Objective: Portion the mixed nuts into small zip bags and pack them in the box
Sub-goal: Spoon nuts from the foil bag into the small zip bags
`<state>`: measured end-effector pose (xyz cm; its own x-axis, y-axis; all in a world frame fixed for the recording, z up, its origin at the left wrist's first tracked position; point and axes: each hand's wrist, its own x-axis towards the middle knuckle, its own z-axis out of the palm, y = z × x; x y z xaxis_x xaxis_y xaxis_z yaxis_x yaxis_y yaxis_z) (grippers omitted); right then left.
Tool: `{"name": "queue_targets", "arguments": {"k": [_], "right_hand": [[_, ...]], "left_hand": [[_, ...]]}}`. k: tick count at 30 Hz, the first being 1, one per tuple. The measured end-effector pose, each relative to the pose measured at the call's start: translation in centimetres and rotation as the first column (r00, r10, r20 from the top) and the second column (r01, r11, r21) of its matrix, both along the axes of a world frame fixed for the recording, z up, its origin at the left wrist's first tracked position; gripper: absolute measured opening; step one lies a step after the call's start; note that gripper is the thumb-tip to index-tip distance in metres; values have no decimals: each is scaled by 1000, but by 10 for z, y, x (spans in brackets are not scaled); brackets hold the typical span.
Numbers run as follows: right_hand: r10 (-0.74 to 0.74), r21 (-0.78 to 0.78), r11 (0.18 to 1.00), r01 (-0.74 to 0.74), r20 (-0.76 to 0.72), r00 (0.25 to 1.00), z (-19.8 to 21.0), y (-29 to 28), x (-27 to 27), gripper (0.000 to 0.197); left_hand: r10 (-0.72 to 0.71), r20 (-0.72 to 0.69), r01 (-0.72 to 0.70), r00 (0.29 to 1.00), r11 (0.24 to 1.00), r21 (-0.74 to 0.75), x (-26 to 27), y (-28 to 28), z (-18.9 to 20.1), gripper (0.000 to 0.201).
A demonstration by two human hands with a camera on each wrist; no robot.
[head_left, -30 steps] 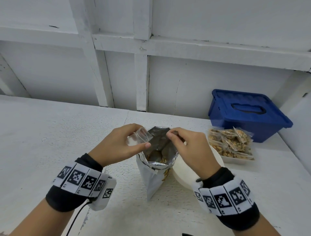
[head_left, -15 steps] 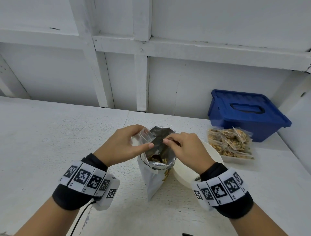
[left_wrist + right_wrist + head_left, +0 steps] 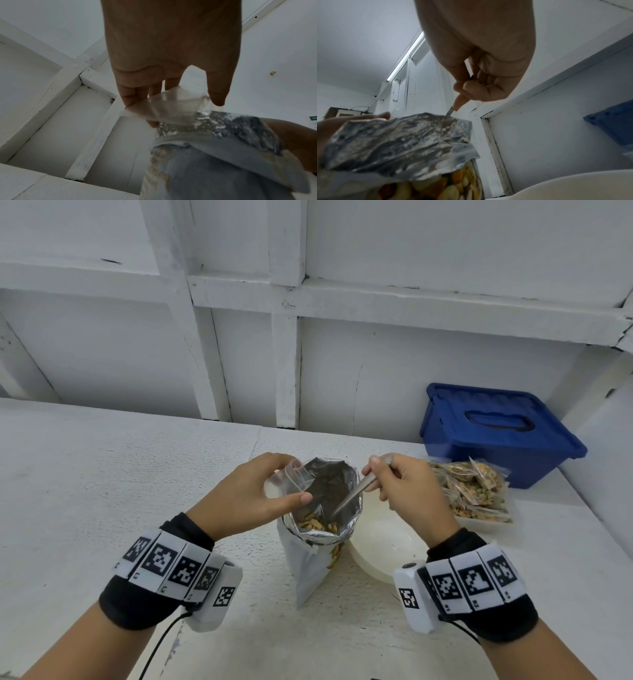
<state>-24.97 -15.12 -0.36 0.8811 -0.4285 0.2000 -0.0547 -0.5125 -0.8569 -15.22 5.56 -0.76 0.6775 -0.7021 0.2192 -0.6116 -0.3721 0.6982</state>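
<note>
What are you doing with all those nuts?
A person is scooping mixed nuts out of a big foil bag standing on the white table. The right hand holds a metal spoon dipped into the bag. The left hand pinches a small clear zip bag, empty, beside the bag's mouth. Filled bags of nuts lie piled in a clear tray in front of the blue box, whose lid is on.

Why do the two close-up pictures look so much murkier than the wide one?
Head view: evenly lit, sharp, straight beams bowed by the wide lens. Left wrist view: dim, the silver foil nut bag smeared by blur. Right wrist view: backlit by a ceiling tube light, so the right hand is shadowed.
</note>
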Motion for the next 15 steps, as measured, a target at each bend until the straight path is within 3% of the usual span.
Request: {"name": "queue_targets", "arguments": {"k": [7, 15], "right_hand": [[-155, 235, 961, 148, 10, 988, -1, -8, -8, 27], [-276, 322, 919, 226, 118, 954, 5, -21, -13, 27]], "left_hand": [[16, 105, -21, 994, 999, 48, 1, 6, 12, 108], [-28, 191, -8, 981, 983, 185, -1, 10, 19, 103]]}}
